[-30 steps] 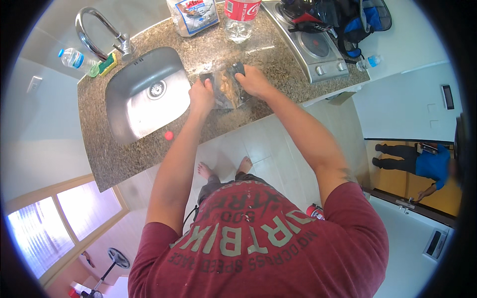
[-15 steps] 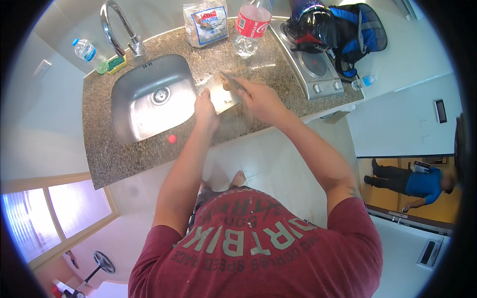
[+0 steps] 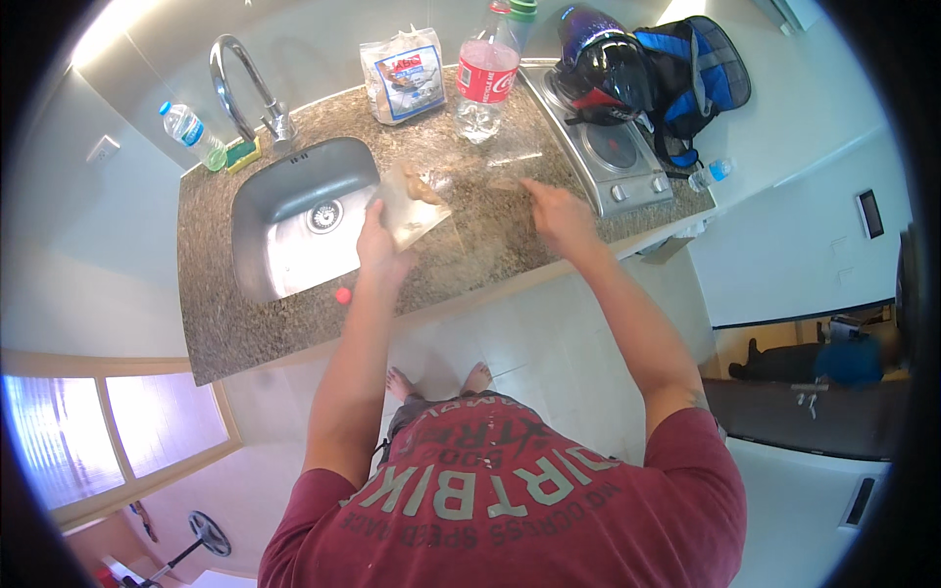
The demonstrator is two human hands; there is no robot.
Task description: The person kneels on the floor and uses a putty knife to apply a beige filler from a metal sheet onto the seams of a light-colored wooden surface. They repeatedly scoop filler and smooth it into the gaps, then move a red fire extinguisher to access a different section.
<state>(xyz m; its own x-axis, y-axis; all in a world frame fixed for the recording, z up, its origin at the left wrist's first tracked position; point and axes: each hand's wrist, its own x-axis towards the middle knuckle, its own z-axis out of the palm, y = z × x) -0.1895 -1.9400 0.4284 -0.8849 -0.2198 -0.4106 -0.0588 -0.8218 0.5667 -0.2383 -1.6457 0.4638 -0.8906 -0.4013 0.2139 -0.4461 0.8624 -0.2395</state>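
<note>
My left hand (image 3: 382, 247) is closed on the near-left edge of a pale, thin board (image 3: 419, 227) beside the sink. On that board lies a light-brown, lumpy piece of food (image 3: 421, 188), its kind too unclear to name. My right hand (image 3: 567, 221) hovers over the counter to the right, apart from the board, its fingers curled and the index finger stretched out. From its fingertips a faint, blurred streak points left, which looks like the blade of a knife (image 3: 505, 183). The handle is hidden in the hand.
Left of the board is a steel sink (image 3: 257, 223) with a tall tap (image 3: 221, 83). A red round object (image 3: 343, 295) lies at the front. Behind stand a paper bag (image 3: 404, 78) and a large bottle (image 3: 480, 98). A hob (image 3: 627, 191), helmet (image 3: 608, 78) and backpack (image 3: 701, 88) are right.
My right hand has moved away from the food to the right, with what looks like the knife. My left hand has shifted slightly left with the board, and the view has tilted a little.
</note>
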